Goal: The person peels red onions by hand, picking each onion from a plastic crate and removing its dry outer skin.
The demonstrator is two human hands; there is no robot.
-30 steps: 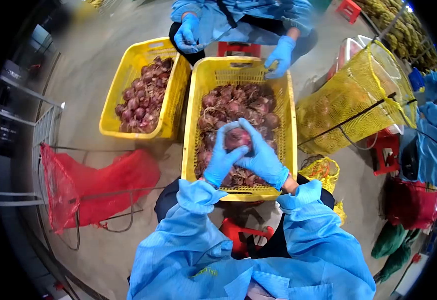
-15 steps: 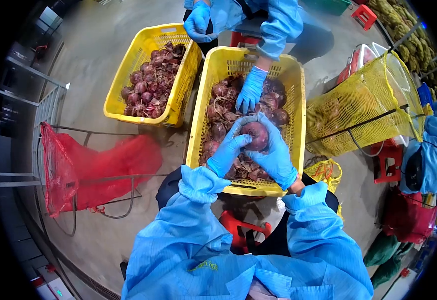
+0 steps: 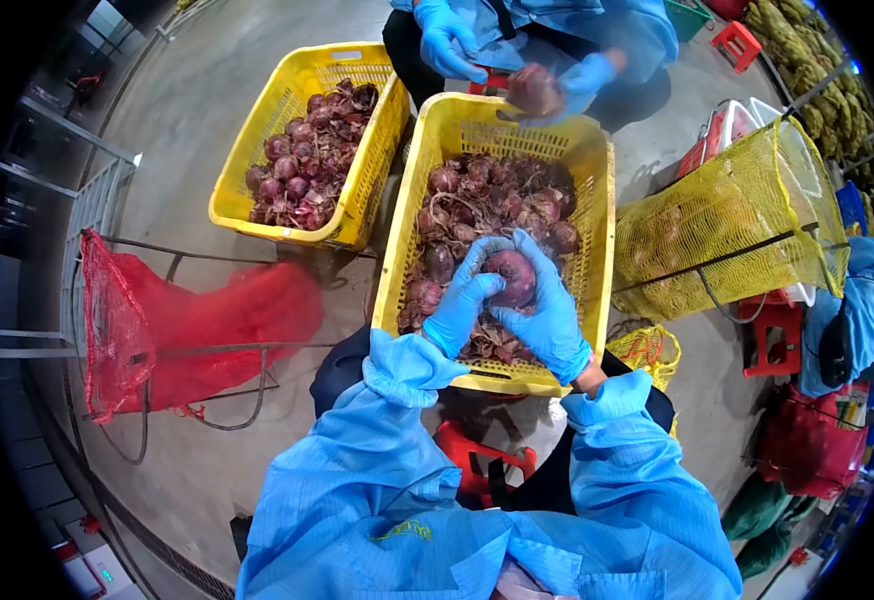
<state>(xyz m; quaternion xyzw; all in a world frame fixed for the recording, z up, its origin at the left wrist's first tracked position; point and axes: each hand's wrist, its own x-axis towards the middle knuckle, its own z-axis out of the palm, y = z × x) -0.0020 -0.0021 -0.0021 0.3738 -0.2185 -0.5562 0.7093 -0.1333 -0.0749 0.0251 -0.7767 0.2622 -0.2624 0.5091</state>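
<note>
Both my hands, in blue gloves, hold one red onion (image 3: 512,279) over the near part of a yellow crate (image 3: 394,240). My left hand (image 3: 465,300) is curled round the onion's left side. On its right side, my right hand (image 3: 549,315) closes with thumb and fingers against the skin. Below them, more red onions (image 3: 482,195) with loose dry skins lie in the crate. Across the crate, a co-worker's gloved hand (image 3: 582,85) holds another red onion (image 3: 535,91), slightly blurred. The co-worker's other hand (image 3: 447,42) is beside it.
A second yellow crate (image 3: 227,190) of onions stands to the left. A red mesh bag (image 3: 207,325) on a metal frame lies at left, and a yellow mesh bag (image 3: 717,235) with contents hangs at right. Red stools (image 3: 777,335) stand on the floor (image 3: 207,100).
The co-worker's hand has risen out of the crate and now holds an onion. My two hands stay round the same onion, almost in place.
</note>
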